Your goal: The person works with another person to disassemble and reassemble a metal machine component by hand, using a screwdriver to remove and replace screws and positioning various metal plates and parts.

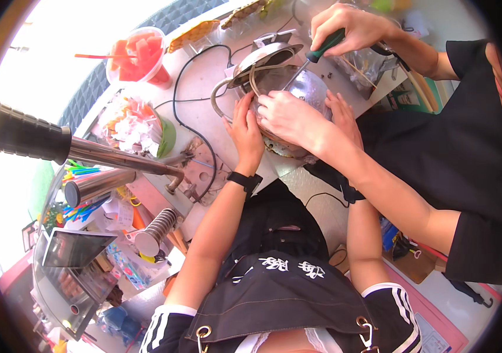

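A round metal pot [310, 89] sits at the near edge of a cluttered bench [204, 76], straight ahead, between the person's left hand [246, 130] and right hand [346, 117] — fingers extended along its opposite sides, grip firmness unclear — while a co-worker [433, 141] rightward holds a screwdriver [328, 45].

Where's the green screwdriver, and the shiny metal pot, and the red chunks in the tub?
Screwdriver [326, 46], head view: its green handle.
Metal pot [310, 88], head view: its shiny rounded side.
Red chunks [145, 52], head view: amid the pile.
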Motion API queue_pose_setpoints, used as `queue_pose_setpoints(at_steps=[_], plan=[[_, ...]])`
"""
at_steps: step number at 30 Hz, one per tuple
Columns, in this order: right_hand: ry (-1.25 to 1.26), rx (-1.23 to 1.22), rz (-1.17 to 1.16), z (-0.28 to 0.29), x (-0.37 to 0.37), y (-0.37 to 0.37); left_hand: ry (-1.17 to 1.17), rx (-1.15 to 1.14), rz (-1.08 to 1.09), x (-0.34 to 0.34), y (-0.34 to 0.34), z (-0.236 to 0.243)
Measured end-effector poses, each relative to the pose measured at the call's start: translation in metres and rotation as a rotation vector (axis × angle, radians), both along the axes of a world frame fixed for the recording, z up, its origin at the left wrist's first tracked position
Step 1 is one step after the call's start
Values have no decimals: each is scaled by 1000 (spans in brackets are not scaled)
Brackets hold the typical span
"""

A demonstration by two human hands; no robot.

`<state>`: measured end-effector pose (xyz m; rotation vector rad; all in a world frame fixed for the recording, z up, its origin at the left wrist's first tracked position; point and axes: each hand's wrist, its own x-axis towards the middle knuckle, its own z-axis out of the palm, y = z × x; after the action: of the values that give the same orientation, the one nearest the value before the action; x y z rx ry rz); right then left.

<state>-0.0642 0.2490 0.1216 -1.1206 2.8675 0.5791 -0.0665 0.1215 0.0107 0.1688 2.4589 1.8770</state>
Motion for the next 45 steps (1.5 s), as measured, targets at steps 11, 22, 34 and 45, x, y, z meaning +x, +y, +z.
queue_pose_setpoints(at_steps=[11,22,34,45], plan=[[16,175,35,-1,4,-6,11,-11,-38,1,-3,0],[57,91,-51,-4,8,-7,60,-78,-44,1,-10,-5],[306,167,-21,-23,6,3,87,-15,-42,1,0,-8],[438,259,27,-18,8,-3,22,-8,-83,1,-12,-13]])
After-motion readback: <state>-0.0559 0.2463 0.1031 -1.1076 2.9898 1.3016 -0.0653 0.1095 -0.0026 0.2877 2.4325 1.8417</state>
